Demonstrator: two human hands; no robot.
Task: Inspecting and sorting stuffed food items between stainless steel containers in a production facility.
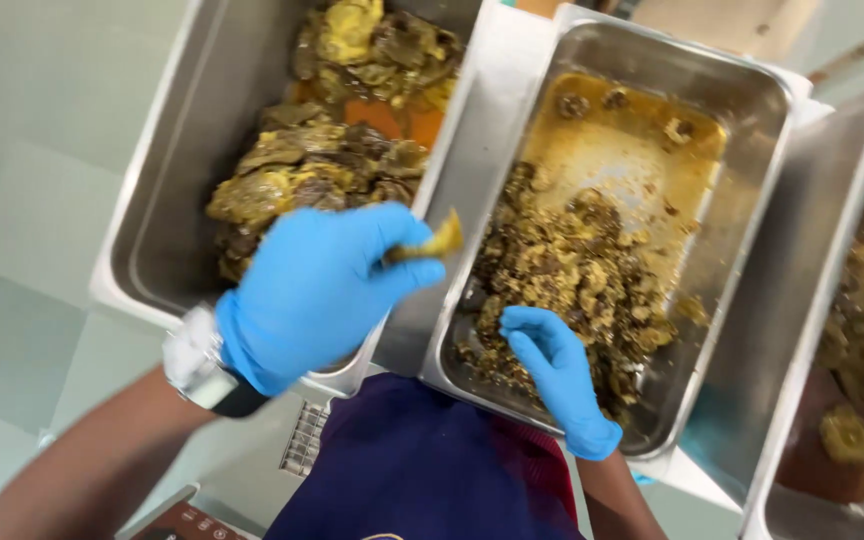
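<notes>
The left hand (pixel 317 290) pinches a small yellowish food piece (pixel 435 241) above the edge between 2 steel trays, its long axis pointing up-right, while the right hand (pixel 557 375), fingers loosely curled and holding nothing, rests in the middle tray (pixel 752 180).

Left hand (pixel 317 290), blue-gloved, watch on wrist, fingers pinched shut pointing 2 o'clock. Right hand (pixel 552 375), blue-gloved, fingers curled, pointing 11 o'clock.

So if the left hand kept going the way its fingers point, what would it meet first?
Probably the middle steel pan: the left hand, pinching a food piece, points at its cooked pieces. Height is unclear.
</notes>
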